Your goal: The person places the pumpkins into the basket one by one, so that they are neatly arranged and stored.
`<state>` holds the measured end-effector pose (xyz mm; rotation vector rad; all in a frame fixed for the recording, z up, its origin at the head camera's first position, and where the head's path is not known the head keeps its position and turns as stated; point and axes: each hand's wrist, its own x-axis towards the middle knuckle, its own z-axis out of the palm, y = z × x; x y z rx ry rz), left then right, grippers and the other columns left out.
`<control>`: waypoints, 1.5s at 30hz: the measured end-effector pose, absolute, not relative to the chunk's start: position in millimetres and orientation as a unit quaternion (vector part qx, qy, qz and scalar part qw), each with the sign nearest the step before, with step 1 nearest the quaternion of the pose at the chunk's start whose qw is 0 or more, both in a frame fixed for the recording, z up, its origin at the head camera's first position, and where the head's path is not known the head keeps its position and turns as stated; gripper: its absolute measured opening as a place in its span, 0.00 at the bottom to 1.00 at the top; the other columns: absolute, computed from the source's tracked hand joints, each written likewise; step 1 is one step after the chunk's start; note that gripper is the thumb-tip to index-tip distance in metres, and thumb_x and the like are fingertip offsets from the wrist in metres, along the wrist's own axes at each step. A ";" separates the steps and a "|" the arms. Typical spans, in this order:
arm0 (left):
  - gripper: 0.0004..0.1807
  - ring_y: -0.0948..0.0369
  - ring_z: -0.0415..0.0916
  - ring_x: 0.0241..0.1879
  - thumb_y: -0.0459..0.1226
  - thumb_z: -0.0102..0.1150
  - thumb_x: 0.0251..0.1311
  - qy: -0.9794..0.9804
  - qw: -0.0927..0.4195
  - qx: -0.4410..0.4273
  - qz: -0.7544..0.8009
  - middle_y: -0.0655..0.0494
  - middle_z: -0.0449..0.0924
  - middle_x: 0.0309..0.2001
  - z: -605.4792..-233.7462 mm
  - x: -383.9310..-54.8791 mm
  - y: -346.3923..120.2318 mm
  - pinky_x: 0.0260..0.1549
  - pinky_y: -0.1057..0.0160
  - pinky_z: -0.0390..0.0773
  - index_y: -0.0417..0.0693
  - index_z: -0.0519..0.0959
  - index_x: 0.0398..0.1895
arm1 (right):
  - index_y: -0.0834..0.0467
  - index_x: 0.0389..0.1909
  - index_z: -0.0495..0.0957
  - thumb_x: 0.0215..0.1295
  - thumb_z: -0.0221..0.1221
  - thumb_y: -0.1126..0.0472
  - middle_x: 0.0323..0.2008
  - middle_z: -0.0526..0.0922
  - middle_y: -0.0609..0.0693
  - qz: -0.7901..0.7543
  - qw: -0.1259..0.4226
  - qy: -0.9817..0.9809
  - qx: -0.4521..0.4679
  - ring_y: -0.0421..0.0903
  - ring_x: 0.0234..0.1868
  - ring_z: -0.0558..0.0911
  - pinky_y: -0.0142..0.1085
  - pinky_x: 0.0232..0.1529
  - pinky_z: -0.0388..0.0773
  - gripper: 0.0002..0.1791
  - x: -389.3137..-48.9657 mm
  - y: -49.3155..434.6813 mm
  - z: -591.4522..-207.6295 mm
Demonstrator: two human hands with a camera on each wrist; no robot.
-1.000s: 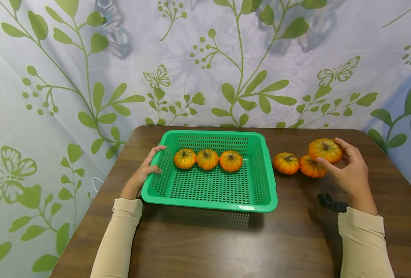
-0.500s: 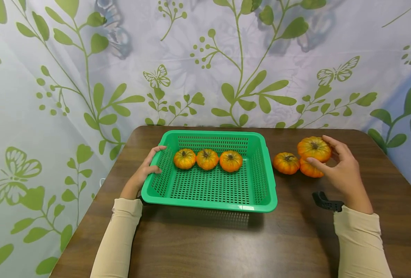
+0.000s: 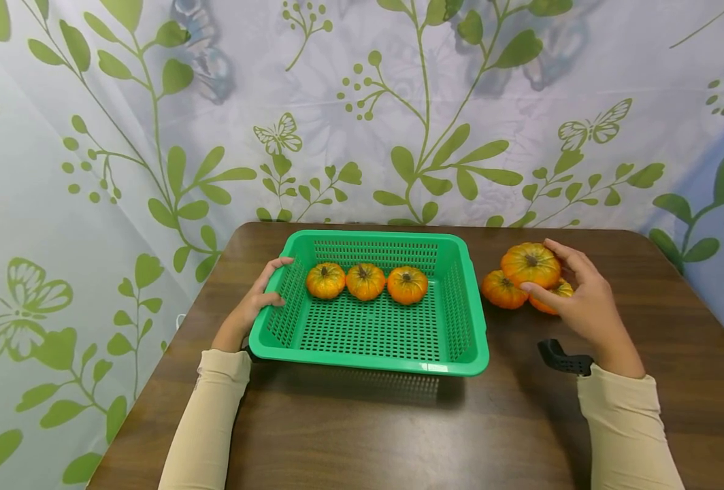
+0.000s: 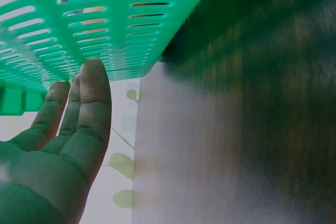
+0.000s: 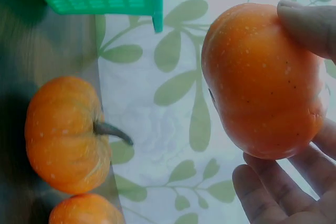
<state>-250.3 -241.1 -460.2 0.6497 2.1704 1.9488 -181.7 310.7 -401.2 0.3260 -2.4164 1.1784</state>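
Note:
My right hand (image 3: 591,309) holds a small orange pumpkin (image 3: 530,264) between thumb and fingers, raised over two more on the table. One of these, a pumpkin (image 3: 501,292) with a curved dark stem in the right wrist view, stands beside the basket's right wall. Behind the hand, the other pumpkin (image 3: 565,288) is partly hidden. My left hand (image 3: 253,305) grips the left rim of a green plastic basket (image 3: 368,363); in the left wrist view several fingers (image 4: 93,98) lie along its slotted outer wall. Inside, three pumpkins (image 3: 365,281) sit in a row towards the back.
The basket stands on a dark brown wooden table (image 3: 362,435). Right behind the table's far edge hangs a pale cloth (image 3: 350,136) printed with green leaves and butterflies. A black strap (image 3: 564,358) is on the right wrist.
My right hand has carried its pumpkin leftward, from over the farther table pumpkin to over the one nearest the basket. The left hand and basket have stayed in place.

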 end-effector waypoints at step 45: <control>0.44 0.41 0.68 0.56 0.28 0.47 0.54 0.720 0.088 0.208 0.656 0.31 0.54 0.76 -460.9 -249.1 -240.4 0.46 0.55 0.80 0.43 0.54 0.80 | 0.60 0.73 0.75 0.59 0.80 0.58 0.63 0.81 0.57 0.289 0.037 -0.894 0.341 0.48 0.54 0.81 0.40 0.48 0.84 0.42 -184.0 254.9 -341.8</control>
